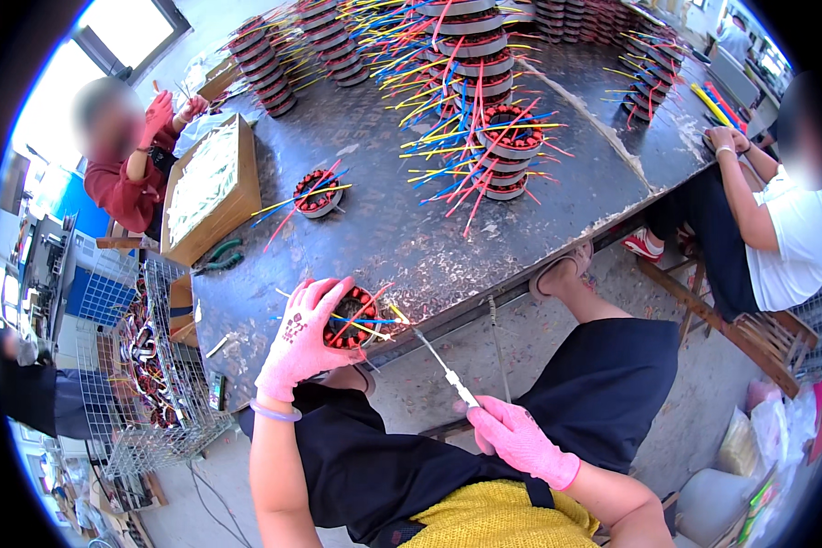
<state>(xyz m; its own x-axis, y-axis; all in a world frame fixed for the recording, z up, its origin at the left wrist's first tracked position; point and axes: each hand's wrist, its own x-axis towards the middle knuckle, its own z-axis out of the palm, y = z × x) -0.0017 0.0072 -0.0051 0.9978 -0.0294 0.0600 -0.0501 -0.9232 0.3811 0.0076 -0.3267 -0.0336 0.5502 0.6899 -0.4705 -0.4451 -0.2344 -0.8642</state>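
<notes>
Steadying the ring-shaped coil [349, 320] by the table [420, 265] edge, the left hand [307, 334] curls round it; the right hand [523, 441], closed on a white-handled tool [455, 378], should bring its tip gently to the wire ends [396, 314].

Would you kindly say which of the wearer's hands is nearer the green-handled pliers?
Left. The left hand, holding a wire-wound ring, is below and right of the pliers in the picture; the right hand, holding a white-handled tool, is farther right and lower.
</notes>
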